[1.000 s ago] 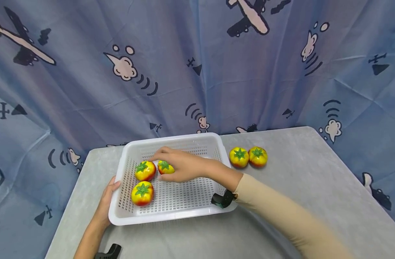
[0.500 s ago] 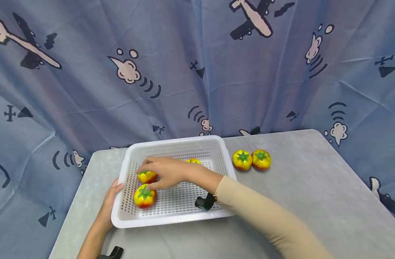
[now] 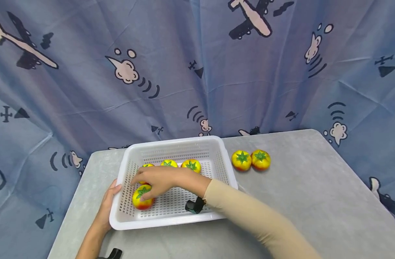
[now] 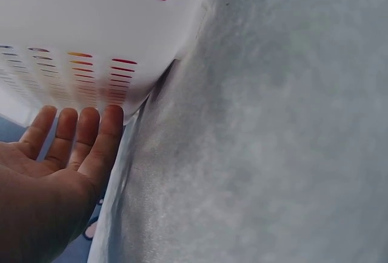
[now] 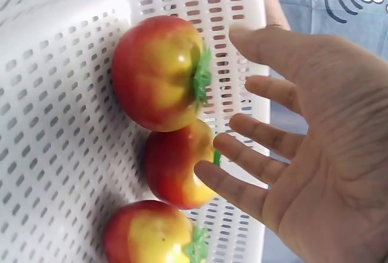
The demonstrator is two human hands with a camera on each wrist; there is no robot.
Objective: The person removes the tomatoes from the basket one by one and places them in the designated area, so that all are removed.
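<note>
A white plastic basket (image 3: 161,222) holds several yellow-and-red artificial tomatoes with green star-shaped tops. My right hand (image 3: 160,178) is inside its left part, over the front-left tomato (image 3: 142,203); the tomato (image 3: 148,166) behind that one is partly covered by the hand. In the right wrist view the fingers of the right hand (image 5: 321,136) are spread beside the nearest tomato (image 5: 154,69), gripping nothing. My left hand (image 3: 108,201) touches the basket's left side. Seen from the left wrist, its fairly straight fingers (image 4: 100,145) rest against the slotted outer wall (image 4: 97,23).
Another tomato (image 3: 169,163) and a tomato (image 3: 191,164) sit along the back of the basket. Outside, right of its rim, two tomatoes (image 3: 241,160) stand side by side on the grey table (image 3: 314,201). A blue patterned curtain (image 3: 171,72) hangs behind the table.
My right hand has moved left and nearer the front, from the back tomatoes to the front-left one. The back tomatoes now show. My left hand stays at the basket's side.
</note>
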